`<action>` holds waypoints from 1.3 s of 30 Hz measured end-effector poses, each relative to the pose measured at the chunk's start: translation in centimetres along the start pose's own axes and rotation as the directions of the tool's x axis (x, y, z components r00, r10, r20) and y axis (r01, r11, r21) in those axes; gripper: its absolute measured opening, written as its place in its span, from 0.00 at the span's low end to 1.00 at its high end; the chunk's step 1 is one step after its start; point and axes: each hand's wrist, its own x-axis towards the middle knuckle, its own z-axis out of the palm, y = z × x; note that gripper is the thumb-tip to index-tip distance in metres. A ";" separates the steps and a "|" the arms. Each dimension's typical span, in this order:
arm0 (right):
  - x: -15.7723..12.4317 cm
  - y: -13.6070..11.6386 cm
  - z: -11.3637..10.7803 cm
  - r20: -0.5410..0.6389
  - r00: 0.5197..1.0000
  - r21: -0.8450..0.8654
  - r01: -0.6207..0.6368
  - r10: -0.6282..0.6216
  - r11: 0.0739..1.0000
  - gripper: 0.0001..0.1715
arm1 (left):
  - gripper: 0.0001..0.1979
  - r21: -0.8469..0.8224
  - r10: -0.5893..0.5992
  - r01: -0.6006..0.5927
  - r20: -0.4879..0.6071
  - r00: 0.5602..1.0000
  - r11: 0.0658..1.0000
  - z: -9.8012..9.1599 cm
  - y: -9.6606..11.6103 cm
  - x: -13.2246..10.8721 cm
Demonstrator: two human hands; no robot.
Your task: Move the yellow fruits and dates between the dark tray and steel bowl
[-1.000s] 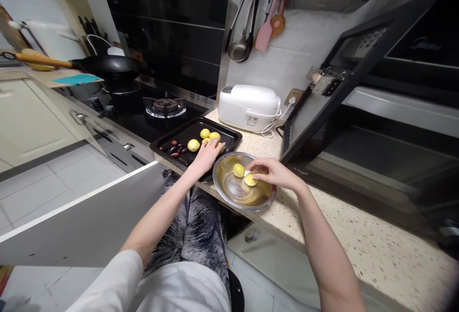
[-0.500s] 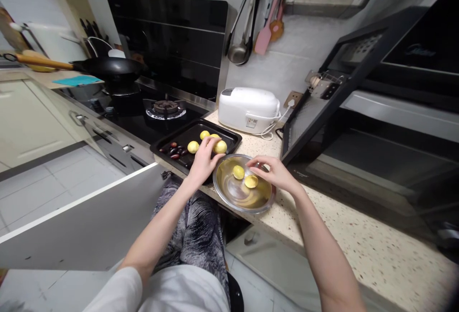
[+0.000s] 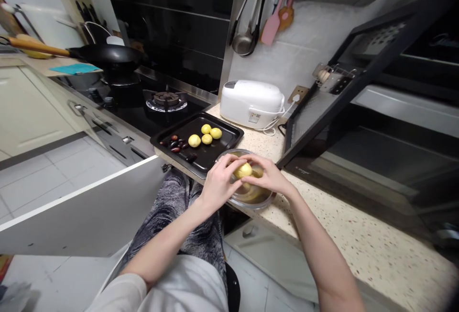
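Speckled stone table runs along a kitchen wall, with a gas hob and a black wok at its far left, a white rice cooker against the tiles, and an open oven door slanting up on the right. Both hands meet over a metal bowl at the table's near edge. The left hand and the right hand are curled toward each other and pinch one yellow ball between their fingertips, holding it just above the bowl. Just beside the bowl, on its far left, sits a black baking tray. On it lie three yellow balls close together in a short row, and a small cluster of dark red fruits near the tray's left end. Judging from this, the work looks partly done: three balls are laid out, a fourth is in the hands, and much of the tray's floor is bare. The hands hide most of the bowl, so I cannot tell whether it holds any more pieces.
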 end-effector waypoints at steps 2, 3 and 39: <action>0.0 0.0 -0.4 0.031 1.000 -0.017 0.000 0.000 1.000 0.27 | 0.21 -0.032 -0.010 0.010 0.018 1.000 0.999 -0.1 0.1 -0.3; -0.1 0.1 -0.7 0.053 0.999 -0.029 0.004 -0.002 1.000 0.27 | 0.21 -0.051 -0.012 0.013 0.029 1.000 0.999 -0.2 0.2 -0.5; -0.1 1.3 -2.8 0.174 0.977 0.013 -0.128 0.124 0.992 0.20 | 0.19 0.022 0.115 -0.118 0.102 0.988 0.993 -2.1 -1.2 -1.7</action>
